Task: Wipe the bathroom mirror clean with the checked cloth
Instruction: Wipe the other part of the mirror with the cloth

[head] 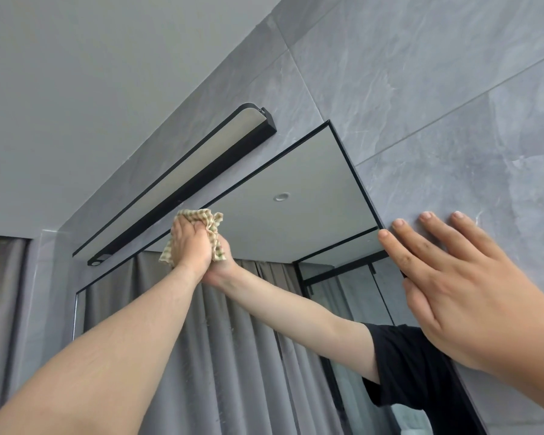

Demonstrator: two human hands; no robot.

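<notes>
The black-framed mirror [311, 180] hangs on the grey tiled wall, seen from below at a steep angle. My left hand [191, 243] is raised high and grips the bunched beige-and-green checked cloth [212, 226], pressing it against the glass near the mirror's top edge. The reflection of that arm and cloth meets it in the glass. My right hand [453, 287] lies flat with straight fingers on the wall tile just beside the mirror's right edge, its fingertips near the frame.
A long black light bar [182, 189] is fixed to the wall just above the mirror. Grey tiles [437, 105] fill the wall to the right. The glass reflects grey curtains, a ceiling spotlight and a black-framed glass screen.
</notes>
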